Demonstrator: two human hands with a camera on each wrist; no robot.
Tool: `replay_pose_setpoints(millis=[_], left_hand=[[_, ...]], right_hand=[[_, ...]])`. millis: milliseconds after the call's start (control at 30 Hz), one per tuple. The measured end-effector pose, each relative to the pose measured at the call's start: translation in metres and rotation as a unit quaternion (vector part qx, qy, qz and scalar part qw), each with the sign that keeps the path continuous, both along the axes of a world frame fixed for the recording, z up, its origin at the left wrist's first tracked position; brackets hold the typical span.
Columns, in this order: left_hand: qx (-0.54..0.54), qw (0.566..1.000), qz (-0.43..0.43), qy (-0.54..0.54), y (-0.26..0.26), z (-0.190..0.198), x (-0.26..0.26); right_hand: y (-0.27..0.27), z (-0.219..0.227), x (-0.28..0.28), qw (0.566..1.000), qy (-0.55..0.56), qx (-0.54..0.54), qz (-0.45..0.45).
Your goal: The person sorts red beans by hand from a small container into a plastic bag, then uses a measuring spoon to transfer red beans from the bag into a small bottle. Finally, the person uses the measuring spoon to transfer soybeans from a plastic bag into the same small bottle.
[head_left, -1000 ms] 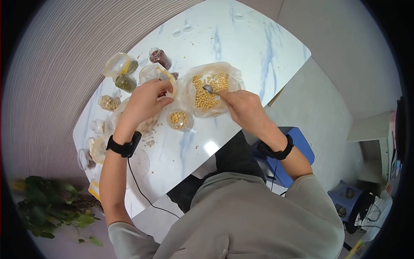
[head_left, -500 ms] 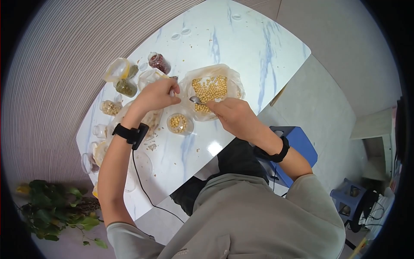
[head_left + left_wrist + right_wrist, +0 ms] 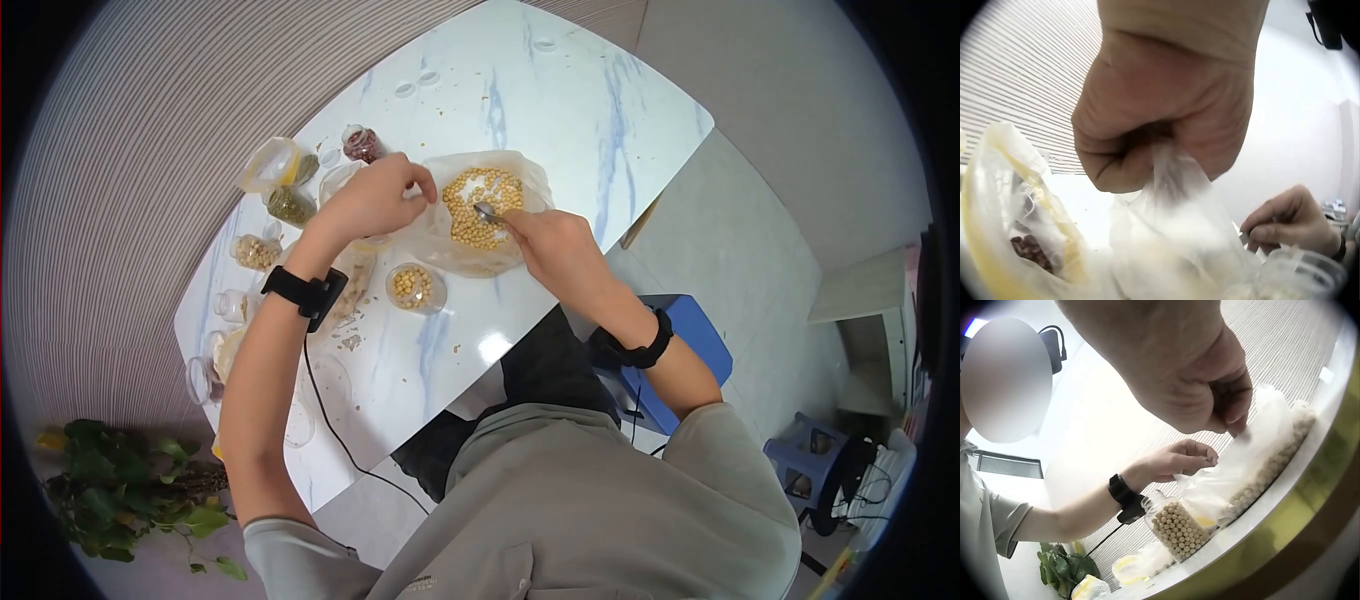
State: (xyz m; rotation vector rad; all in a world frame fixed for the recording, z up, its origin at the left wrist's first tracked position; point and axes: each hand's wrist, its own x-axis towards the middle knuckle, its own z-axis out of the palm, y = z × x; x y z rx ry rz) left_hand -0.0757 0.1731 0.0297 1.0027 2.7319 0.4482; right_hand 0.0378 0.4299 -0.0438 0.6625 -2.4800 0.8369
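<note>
A clear plastic bag [image 3: 478, 264] of yellow beans [image 3: 480, 230] lies spread on the table. My left hand [image 3: 378, 198] pinches its gathered plastic at the left side; the left wrist view shows the film [image 3: 1175, 181] bunched between thumb and curled fingers. Over the beans, my right hand [image 3: 565, 252] grips a metal spoon [image 3: 487, 211] by its handle, with the bowl down among the beans. Just in front of the bag stands an open clear jar [image 3: 428, 295], part filled with the same beans; the right wrist view shows this jar [image 3: 1179, 531] from the side.
Left of the bag are a yellow-rimmed bag [image 3: 1066, 240] with dark red beans, a jar of red beans [image 3: 362, 145], a jar of green beans [image 3: 290, 206] and a jar of pale beans [image 3: 255, 252]. Clear lids [image 3: 404, 90] lie at the back. Crumbs [image 3: 350, 342] dot the table.
My left hand has moved right and away from me to the bean bag's edge, drawing the plastic up. The spoon swung left over the beans, then back right into them.
</note>
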Motion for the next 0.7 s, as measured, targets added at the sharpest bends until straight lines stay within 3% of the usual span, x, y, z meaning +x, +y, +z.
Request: replay_pose_setpoints(millis=[100, 200, 400, 500, 600, 700], left_hand=[[-0.067, 0.997, 0.018, -0.034, 0.014, 0.008, 0.007], [-0.027, 0.994, 0.01, -0.106, 0.022, 0.005, 0.001], [-0.126, 0.987, -0.063, -0.078, 0.01, -0.022, -0.02], [-0.114, 0.991, -0.057, -0.048, 0.013, -0.02, -0.018], [0.043, 0.998, -0.035, 0.002, 0.011, -0.014, -0.023], [-0.008, 0.999, -0.047, -0.005, 0.005, -0.004, -0.021]], right_hand=[[-0.001, -0.004, -0.009, 1.0, 0.002, -0.001, -0.015], [-0.005, -0.002, -0.011, 1.0, -0.022, -0.01, -0.017], [-0.005, 0.0, -0.006, 0.999, -0.037, 0.003, -0.007], [-0.002, 0.003, -0.001, 0.999, -0.028, 0.015, -0.005], [0.005, 0.01, 0.0, 0.998, -0.04, 0.047, -0.022], [0.013, 0.013, -0.001, 0.997, -0.03, 0.07, -0.026]])
